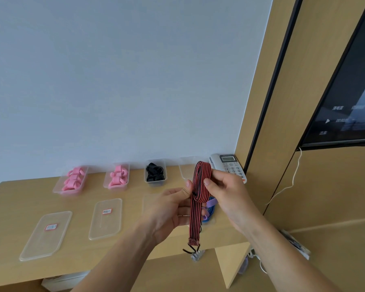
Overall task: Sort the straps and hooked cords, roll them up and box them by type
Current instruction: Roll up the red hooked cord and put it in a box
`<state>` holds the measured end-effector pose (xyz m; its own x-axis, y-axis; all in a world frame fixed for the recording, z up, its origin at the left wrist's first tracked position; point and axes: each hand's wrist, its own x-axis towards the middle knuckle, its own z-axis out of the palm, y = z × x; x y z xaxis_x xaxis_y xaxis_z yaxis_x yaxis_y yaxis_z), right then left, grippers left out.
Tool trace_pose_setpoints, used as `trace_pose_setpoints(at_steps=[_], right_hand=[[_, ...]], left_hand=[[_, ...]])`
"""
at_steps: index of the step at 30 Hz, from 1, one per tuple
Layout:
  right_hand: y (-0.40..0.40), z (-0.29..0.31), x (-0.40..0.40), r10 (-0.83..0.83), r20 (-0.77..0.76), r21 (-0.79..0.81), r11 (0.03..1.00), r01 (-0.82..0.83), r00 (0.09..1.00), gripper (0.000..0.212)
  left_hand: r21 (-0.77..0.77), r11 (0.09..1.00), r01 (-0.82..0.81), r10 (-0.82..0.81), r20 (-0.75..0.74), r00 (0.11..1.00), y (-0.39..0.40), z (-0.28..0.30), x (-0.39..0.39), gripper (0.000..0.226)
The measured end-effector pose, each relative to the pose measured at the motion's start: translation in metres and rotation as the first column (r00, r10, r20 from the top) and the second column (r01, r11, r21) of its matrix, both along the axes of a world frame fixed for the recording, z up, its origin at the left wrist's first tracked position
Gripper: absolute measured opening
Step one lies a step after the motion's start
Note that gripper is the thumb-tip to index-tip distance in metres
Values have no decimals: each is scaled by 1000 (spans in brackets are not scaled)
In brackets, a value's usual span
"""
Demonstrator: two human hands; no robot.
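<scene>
Behind the hands [200, 199], a telephone [230, 165] abuts the wall.

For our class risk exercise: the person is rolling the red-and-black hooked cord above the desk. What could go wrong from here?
The loose tail with its metal hook dangles below both hands, so it may swing or snag the desk edge. The red-and-black cord is only pinched by the left hand and right hand, so the coil could spring open.

A tan wooden table [19, 197] carries four clear boxes along the wall, two of pink rolls, one of black, loose lids in front, and a telephone [228, 165]
</scene>
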<state>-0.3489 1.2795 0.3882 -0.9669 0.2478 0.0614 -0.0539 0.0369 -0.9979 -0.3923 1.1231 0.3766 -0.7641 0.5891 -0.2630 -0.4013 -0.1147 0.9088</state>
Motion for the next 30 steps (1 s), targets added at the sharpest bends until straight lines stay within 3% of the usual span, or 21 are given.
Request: trace_pose_setpoints(at_steps=[9,21,25,30], right_hand=[[-1,1,-4,-47,-36,4,999,47,998,20],[-7,-7,-8,-115,-222,167,974,154,968,35],[-4,-12,-6,-98,-301,243,954,176,949,49],[0,-19,-3,-30,-387,319,933,165,922,49]], left_hand=[[-28,999,-41,42,7,999,3,0,-1,54],[-123,989,-82,84,13,996,11,5,2,63],[-122,990,-64,69,33,997,6,5,-1,61],[-128,991,-35,45,77,996,4,7,-5,68]])
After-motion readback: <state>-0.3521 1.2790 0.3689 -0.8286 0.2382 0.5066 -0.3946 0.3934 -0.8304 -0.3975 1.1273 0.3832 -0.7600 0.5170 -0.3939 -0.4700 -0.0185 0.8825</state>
